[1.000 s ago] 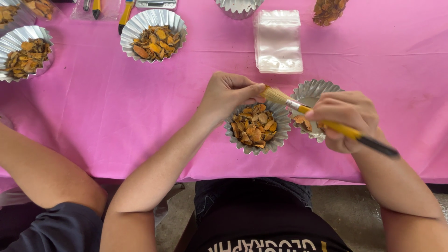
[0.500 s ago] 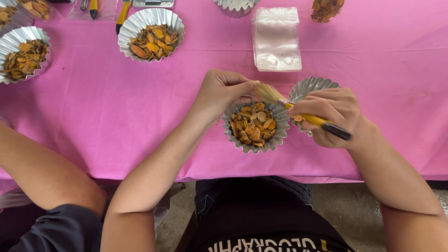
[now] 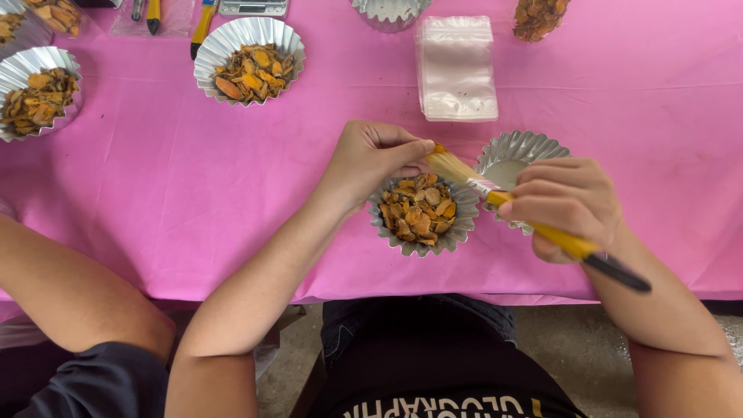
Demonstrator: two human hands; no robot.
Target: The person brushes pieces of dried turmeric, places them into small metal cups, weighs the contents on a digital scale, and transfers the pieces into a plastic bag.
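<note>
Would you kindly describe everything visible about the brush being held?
The brush has pale straw-coloured bristles, a silvery ferrule, a yellow handle and a black end. It lies tilted, bristles up-left, over the fluted foil cup of orange dried slices. The right hand grips its handle; the left hand's fingertips meet the bristle tips.

Table (image 3: 155,201) under a pink cloth. On it: foil cups of orange-brown dried slices at upper left (image 3: 37,89), upper centre-left (image 3: 249,60) and centre (image 3: 422,214); empty foil cup (image 3: 517,159) right of centre; stack of clear bags (image 3: 457,68) at top.
</note>
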